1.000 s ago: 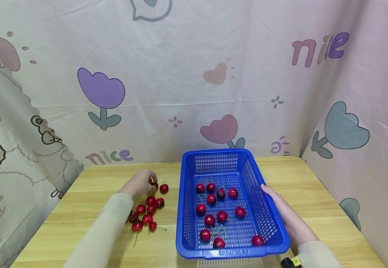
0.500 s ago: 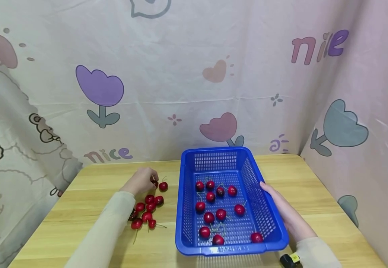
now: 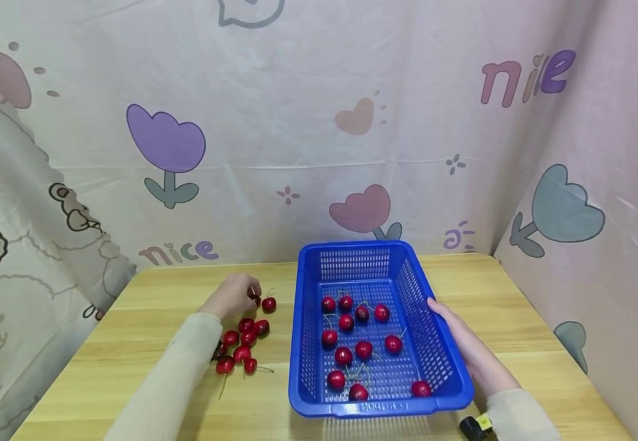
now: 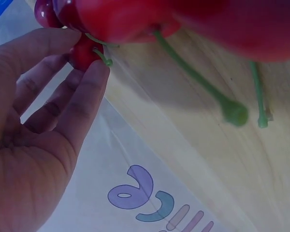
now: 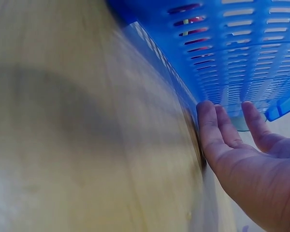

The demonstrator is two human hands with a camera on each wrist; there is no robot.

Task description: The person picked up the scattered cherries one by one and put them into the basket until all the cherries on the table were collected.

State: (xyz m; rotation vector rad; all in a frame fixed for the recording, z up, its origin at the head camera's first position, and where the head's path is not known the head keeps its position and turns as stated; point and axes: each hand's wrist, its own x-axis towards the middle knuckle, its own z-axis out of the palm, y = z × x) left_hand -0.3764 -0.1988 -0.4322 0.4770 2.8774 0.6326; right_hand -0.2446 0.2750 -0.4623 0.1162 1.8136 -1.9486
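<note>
My left hand (image 3: pixel 232 296) pinches a dark red cherry (image 4: pixel 84 54) between thumb and fingertips, low over the left part of the table. A second cherry (image 3: pixel 269 304) with an upright stem sits just right of it. Nearer me lies a loose group of cherries (image 3: pixel 242 353), partly behind the left sleeve; some loom large in the left wrist view. The blue plastic basket (image 3: pixel 381 409) stands to the right, with several stemmed cherries (image 3: pixel 364 350) spread on its floor. My right hand (image 5: pixel 253 159) rests against the basket's right outer wall, its fingers nearly straight and their tips touching the slats.
The wooden table (image 3: pixel 523 343) ends at a patterned cloth (image 3: pixel 258 135) that hangs behind and along both sides. A black device (image 3: pixel 472 427) with a yellow label sits at the right wrist.
The view shifts slightly, moving the table and basket a little up in the frame. Both hands stay almost in place, the left still at its cherry and the right at the basket.
</note>
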